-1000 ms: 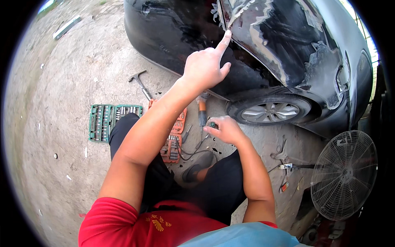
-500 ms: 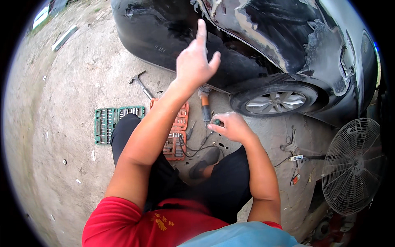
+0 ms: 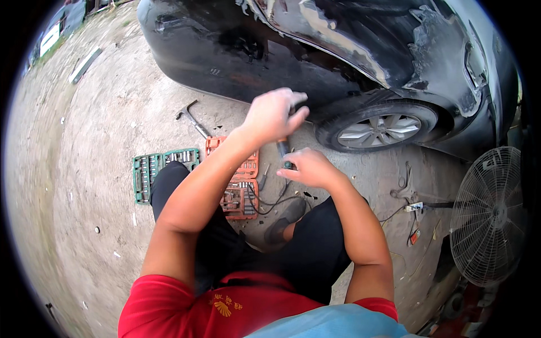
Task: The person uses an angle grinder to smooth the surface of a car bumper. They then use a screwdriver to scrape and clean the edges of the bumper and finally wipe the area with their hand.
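My left hand (image 3: 276,116) hovers in front of the dark car's bumper (image 3: 220,62), its thumb apart and its fingers partly bent and blurred. Nothing shows in it, and it appears apart from the bumper. Lower and to the right, my right hand (image 3: 313,168) is closed around a tool with a dark green handle (image 3: 288,165). Only the rounded handle end shows clearly, so its exact kind is hidden. Just beyond that hand lies an orange and dark angle grinder (image 3: 283,146) on the ground, mostly covered by my left hand.
An orange socket set case (image 3: 216,145) and a green one (image 3: 137,179) lie spread around my left knee. A hammer (image 3: 194,120) rests beyond them. The car wheel (image 3: 376,130) stands ahead right. A wire-caged fan (image 3: 489,217) and a cable plug (image 3: 414,207) are at right.
My left hand has come down and back from the bumper, its pointing index finger now bent. My right hand stays nearly in place with the green-handled tool. The view has shifted slightly.
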The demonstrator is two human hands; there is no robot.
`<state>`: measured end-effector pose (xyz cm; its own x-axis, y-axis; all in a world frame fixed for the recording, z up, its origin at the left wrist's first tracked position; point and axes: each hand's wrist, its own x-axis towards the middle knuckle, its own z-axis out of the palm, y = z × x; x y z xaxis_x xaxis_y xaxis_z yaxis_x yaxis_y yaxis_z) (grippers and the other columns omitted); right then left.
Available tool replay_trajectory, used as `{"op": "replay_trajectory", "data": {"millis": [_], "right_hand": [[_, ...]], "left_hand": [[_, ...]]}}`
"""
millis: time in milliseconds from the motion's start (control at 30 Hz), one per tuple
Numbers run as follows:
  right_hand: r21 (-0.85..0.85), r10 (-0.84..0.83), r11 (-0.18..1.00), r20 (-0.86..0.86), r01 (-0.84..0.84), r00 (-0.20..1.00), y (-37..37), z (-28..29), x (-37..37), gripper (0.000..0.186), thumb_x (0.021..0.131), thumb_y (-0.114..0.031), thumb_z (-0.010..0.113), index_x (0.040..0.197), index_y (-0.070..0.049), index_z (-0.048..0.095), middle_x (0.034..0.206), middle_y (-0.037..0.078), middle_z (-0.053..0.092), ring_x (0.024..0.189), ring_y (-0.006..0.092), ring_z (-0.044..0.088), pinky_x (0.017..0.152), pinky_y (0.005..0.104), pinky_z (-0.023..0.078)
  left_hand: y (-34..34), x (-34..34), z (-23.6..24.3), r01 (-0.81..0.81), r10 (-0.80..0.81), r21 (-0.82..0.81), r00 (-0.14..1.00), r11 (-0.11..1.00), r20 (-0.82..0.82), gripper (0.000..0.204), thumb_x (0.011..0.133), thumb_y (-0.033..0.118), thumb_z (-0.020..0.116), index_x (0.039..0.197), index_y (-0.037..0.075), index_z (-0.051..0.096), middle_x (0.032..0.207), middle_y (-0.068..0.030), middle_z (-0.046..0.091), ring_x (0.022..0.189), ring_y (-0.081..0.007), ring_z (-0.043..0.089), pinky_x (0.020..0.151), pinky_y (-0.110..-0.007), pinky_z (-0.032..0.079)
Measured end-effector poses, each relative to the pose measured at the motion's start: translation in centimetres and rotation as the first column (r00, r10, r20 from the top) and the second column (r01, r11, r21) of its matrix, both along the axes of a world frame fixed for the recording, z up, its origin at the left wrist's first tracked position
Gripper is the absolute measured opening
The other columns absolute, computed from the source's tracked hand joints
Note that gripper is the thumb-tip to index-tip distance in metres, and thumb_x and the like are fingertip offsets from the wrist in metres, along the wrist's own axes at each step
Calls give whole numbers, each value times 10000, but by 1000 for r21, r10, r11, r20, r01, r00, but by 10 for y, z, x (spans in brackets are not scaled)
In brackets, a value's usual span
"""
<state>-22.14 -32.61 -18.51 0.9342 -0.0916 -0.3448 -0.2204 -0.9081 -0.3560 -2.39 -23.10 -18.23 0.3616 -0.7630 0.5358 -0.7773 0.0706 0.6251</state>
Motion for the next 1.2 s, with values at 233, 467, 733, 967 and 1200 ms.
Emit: {"op": "replay_trajectory", "data": {"millis": [233, 467, 733, 967, 1200], "right_hand": [[197, 68, 979, -41, -59, 997, -17, -71, -1, 411, 1026, -393, 748, 1319, -112, 809, 1375, 203, 775, 1265, 404, 731, 1087, 496, 587], [177, 141, 975, -17, -136, 990, -8, -67, 7, 398, 1010, -346, 749, 1313, -95, 808, 1353, 217, 777, 1236, 411, 737, 1064, 502, 595], [142, 199, 970, 9, -198, 980, -2, -63, 6, 387, 990, -291, 750, 1306, -75, 807, 1328, 234, 779, 1203, 419, 744, 1037, 509, 604], [117, 281, 950, 82, -289, 956, 8, -71, 9, 379, 974, -243, 751, 1300, -58, 806, 1306, 248, 782, 1174, 426, 751, 1014, 515, 611], [12, 420, 897, 293, -443, 859, 17, -70, 14, 375, 957, -195, 752, 1294, -41, 805, 1284, 262, 784, 1145, 433, 757, 991, 521, 619]], "left_hand": [[37, -68, -38, 587, -587, 13, 810, 809, -5, 895, 854, 481, 930, 1533, -19, 630, 1342, -250, 696, 1257, -450, 683, 1084, -535, 558], [31, -69, -40, 587, -591, 127, 807, 800, -7, 902, 821, 522, 939, 1473, -16, 624, 1290, -236, 697, 1212, -452, 683, 1047, -534, 561], [33, -73, -36, 585, -588, 100, 809, 805, 5, 877, 827, 555, 925, 1431, -12, 635, 1226, -221, 706, 1158, -446, 695, 993, -529, 574], [59, -73, -26, 516, -530, 200, 848, 833, 19, 932, 827, 502, 932, 1519, -13, 579, 1338, -238, 702, 1219, -445, 702, 1016, -530, 581], [115, -74, -19, 343, -368, 408, 930, 846, -17, 1116, 790, 280, 946, 1737, 60, 398, 1444, -251, 683, 1205, -462, 723, 1025, -539, 590]]}}
